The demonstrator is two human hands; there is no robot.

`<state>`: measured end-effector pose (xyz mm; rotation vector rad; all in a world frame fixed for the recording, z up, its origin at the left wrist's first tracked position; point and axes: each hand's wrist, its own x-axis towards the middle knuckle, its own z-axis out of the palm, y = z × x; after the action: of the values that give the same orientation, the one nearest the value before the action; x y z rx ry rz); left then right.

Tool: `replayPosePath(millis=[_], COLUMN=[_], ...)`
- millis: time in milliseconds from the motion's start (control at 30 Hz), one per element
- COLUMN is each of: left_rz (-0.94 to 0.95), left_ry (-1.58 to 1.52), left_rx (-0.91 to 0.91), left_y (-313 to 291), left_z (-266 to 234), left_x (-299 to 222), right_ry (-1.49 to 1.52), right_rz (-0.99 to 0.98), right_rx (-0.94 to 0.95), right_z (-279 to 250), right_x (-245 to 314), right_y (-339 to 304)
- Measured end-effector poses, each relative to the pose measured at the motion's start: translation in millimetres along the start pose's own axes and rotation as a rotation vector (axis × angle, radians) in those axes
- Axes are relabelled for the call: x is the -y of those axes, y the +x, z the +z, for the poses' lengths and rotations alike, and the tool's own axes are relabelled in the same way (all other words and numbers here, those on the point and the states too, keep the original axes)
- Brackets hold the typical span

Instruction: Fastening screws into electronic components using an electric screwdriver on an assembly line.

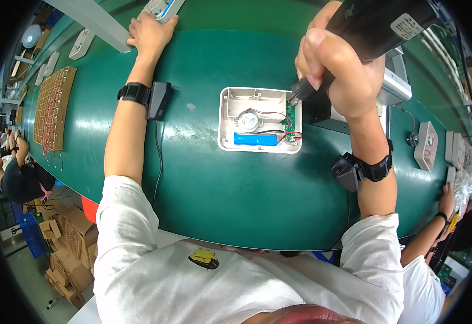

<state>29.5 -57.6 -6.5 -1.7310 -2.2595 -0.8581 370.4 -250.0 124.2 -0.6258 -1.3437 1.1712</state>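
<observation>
Green table (pixel 219 205): ran beneath everything, with the open white case (pixel 222 121) lying near its middle, straight in front of me.
Inside the case: a blue battery (pixel 255 140), a silver disc (pixel 248 121) and a green board (pixel 289 123) sat in place, red wires (pixel 295 136) reaching the board; I judged that much done.
Right hand (pixel 344 67): wrapped around a black power tool (pixel 379 35), its nose over the case's upper right corner, beside the board; whether the tip touched, I couldn't tell.
Left hand (pixel 152 35): well apart, at the near end of a second white case (pixel 164 9), fingers and thumb parted; whether they gripped it, I couldn't tell.
Case's open side: no cover on it, so closing looked undone; any screws were too small to make out.
</observation>
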Motion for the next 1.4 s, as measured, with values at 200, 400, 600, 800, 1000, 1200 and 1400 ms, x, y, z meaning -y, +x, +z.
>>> replayPosePath(millis=[200, 400, 600, 800, 1000, 1200, 1400], left_rz=[-0.010, 0.094, 0.070, 0.203, 0.720, 0.817, 0.800], left_ry=[-0.153, -0.446, -0.732, -0.422, -0.827, -0.897, -0.950], left_rx=[0.025, -0.028, -0.015, -0.172, 0.155, 0.440, 0.555], left_y=[7.0, -36.5, -123.7, -166.4, -203.2, -211.1, -211.8], left_z=[-4.3, -34.6, -90.3, -122.9, -126.1, -126.6, -124.7], left_x=[6.0, 12.9, 33.8, 27.3, -33.8, -69.6, -64.6], right_ry=[-0.150, -0.146, -0.133, -0.142, -0.154, -0.170, -0.120], right_rz=[-0.088, -0.113, -0.102, -0.081, -0.082, -0.095, -0.058], right_rx=[0.068, 0.071, 0.079, 0.070, 0.059, 0.095, 0.109], right_z=[1.3, 0.2, 0.7, 0.8, 5.5, 6.4, -4.6], right_x=[0.9, 3.9, 0.6, 1.4, 3.5, 3.1, -0.3], right_y=[0.2, 3.1, 2.8, 3.9, 3.5, 5.7, 4.2])
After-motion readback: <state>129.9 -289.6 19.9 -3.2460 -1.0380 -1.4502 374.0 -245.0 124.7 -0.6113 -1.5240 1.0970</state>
